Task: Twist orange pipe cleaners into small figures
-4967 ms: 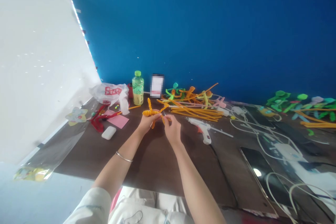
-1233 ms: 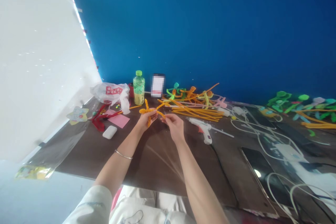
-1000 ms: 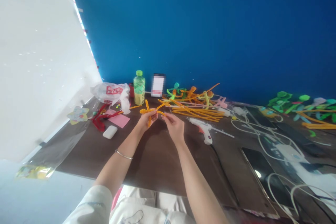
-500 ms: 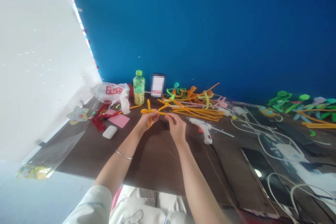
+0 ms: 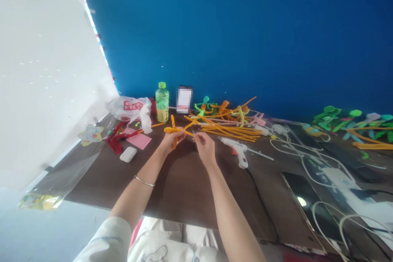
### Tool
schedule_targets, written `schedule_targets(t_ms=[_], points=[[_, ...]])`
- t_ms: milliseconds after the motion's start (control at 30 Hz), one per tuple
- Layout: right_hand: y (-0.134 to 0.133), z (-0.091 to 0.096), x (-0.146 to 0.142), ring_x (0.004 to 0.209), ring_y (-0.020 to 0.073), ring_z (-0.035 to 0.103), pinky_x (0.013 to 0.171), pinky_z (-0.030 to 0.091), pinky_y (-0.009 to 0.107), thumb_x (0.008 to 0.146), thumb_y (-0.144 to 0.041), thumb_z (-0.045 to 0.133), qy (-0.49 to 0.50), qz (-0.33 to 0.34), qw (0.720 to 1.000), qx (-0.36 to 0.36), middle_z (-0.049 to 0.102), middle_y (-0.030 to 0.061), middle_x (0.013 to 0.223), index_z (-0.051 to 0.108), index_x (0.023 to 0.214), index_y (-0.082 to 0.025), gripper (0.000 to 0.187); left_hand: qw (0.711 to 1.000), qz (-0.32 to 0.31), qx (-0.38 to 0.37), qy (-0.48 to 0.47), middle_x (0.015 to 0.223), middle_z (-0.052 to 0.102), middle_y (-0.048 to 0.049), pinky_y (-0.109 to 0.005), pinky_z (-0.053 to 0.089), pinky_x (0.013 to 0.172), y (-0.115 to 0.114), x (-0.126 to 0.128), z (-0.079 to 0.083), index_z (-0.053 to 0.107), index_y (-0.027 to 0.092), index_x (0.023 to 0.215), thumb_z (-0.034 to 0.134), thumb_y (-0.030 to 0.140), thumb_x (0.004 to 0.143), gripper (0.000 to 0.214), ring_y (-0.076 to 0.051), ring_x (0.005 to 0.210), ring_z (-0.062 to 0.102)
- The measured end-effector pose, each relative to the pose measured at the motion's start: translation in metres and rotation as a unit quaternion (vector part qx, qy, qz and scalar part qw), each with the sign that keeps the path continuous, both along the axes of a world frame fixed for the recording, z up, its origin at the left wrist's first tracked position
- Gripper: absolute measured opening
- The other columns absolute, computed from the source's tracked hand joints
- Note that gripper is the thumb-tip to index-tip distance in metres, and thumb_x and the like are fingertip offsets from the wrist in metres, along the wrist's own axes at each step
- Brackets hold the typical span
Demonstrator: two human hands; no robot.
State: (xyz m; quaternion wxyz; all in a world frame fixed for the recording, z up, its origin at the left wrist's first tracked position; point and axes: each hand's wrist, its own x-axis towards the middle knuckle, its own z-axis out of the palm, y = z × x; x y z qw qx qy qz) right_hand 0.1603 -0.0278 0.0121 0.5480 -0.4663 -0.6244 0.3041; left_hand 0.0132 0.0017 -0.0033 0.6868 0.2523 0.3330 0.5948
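Observation:
My left hand (image 5: 171, 142) is closed around a figure twisted from orange pipe cleaners (image 5: 172, 130), with coiled parts sticking out beyond the thumb. Two uncoiled ends of it reach toward the right. At the tip of the lower end, my right hand (image 5: 205, 147) is closed in a pinch; its fingertips hide part of what they grip. Just behind the hands lies a loose bundle of orange pipe cleaners (image 5: 236, 133). A white glue gun (image 5: 241, 154) rests on the table right of my right hand.
Left are a green-capped bottle (image 5: 162, 104), a plastic bag (image 5: 127, 107), pink paper (image 5: 141, 141) and a white case (image 5: 128, 154). Finished pipe-cleaner figures (image 5: 225, 106) lie at the back. A phone (image 5: 310, 204) and white cables (image 5: 307, 157) occupy the right. A blue wall (image 5: 233, 37) stands behind.
My right fingers have shifted slightly at the end of the pipe cleaner. The left hand and the figure stay nearly in the same place.

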Motion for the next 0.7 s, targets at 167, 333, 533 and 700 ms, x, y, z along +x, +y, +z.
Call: schedule_targets(t_ms=[167, 333, 533, 700], points=[[0.004, -0.001, -0.001, 0.052, 0.0103, 0.049, 0.053, 0.043, 0.024, 0.068, -0.046, 0.063, 0.202, 0.061, 0.969, -0.129, 0.052, -0.0031, 0.055, 0.054, 0.065, -0.018, 0.029, 0.999, 0.005, 0.040, 0.028, 0.069, 0.063, 0.0003, -0.024, 0.050, 0.072, -0.004, 0.001, 0.003, 0.059, 0.013, 0.081, 0.074, 0.014, 0.059, 0.027, -0.009, 0.065, 0.061], [0.007, -0.001, 0.001, 0.044, 0.0069, 0.041, 0.041, 0.035, 0.021, 0.065, -0.039, 0.068, 0.315, 0.138, 0.910, -0.233, 0.042, -0.0058, 0.051, 0.045, 0.059, -0.019, 0.031, 0.994, 0.002, 0.099, 0.055, 0.071, 0.063, -0.0002, -0.023, 0.049, 0.073, -0.004, 0.000, 0.002, 0.059, 0.014, 0.081, 0.076, 0.020, 0.057, 0.030, -0.009, 0.069, 0.061], [0.011, -0.001, 0.007, 0.036, 0.0055, 0.028, 0.033, 0.027, 0.019, 0.070, -0.028, 0.061, 0.331, 0.193, 0.854, -0.352, 0.029, -0.0086, 0.044, 0.037, 0.056, -0.021, 0.028, 0.981, -0.025, 0.150, 0.121, 0.067, 0.061, 0.0016, -0.019, 0.045, 0.061, -0.005, -0.004, 0.005, 0.060, 0.016, 0.079, 0.074, 0.024, 0.059, 0.025, -0.007, 0.064, 0.058], [0.010, -0.002, 0.008, 0.035, 0.0050, 0.032, 0.034, 0.030, 0.018, 0.075, -0.025, 0.055, 0.334, 0.220, 0.827, -0.396, 0.034, -0.0069, 0.043, 0.040, 0.053, -0.019, 0.027, 0.977, -0.048, 0.150, 0.141, 0.061, 0.057, 0.0023, -0.016, 0.030, 0.043, -0.007, -0.006, 0.007, 0.060, 0.016, 0.077, 0.073, 0.024, 0.060, 0.023, -0.005, 0.052, 0.049]])
